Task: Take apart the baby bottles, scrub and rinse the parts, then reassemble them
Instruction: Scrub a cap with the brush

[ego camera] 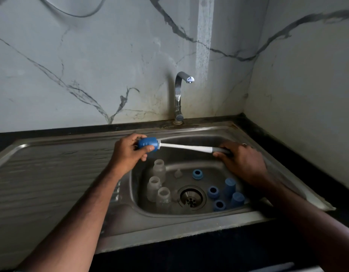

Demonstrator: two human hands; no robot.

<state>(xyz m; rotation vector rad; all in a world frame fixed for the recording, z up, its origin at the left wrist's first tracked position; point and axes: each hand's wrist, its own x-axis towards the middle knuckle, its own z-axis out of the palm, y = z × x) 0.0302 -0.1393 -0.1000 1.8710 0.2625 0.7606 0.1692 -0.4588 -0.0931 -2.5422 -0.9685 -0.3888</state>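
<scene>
Both forearms reach in from the near edge over the steel sink (52, 173), whose ribbed drainboard spreads to the left on the dark table (189, 258). Down in the basin, nearest the front wall, three clear bottle bodies (154, 188) stand upright left of the drain (191, 197), with two small clear teats (178, 173) near them, though these are too faint to describe closely; right of the drain lie three blue rings (213, 191) and two blue caps (230, 186). Above the basin, the left hand (128, 152) curls its fingers and thumb round a third blue cap (148, 144), held on its side with its mouth toward the right. The right hand (242, 161) is wrapped round the grey grip of a bottle brush (187, 147), whose white shaft runs across to the cap; the brush head is hidden inside it. My guess is the cap is being scrubbed. It looks like light, stiff plastic, likely slick when wet, so pinching across its outer wall as now seems sound, with gentle pressure. The clear bodies would likely be best held round the waist, the soft teats by the base flange. Behind, the tap (179, 95) shows no running water, against a marbled wall (91, 65).
</scene>
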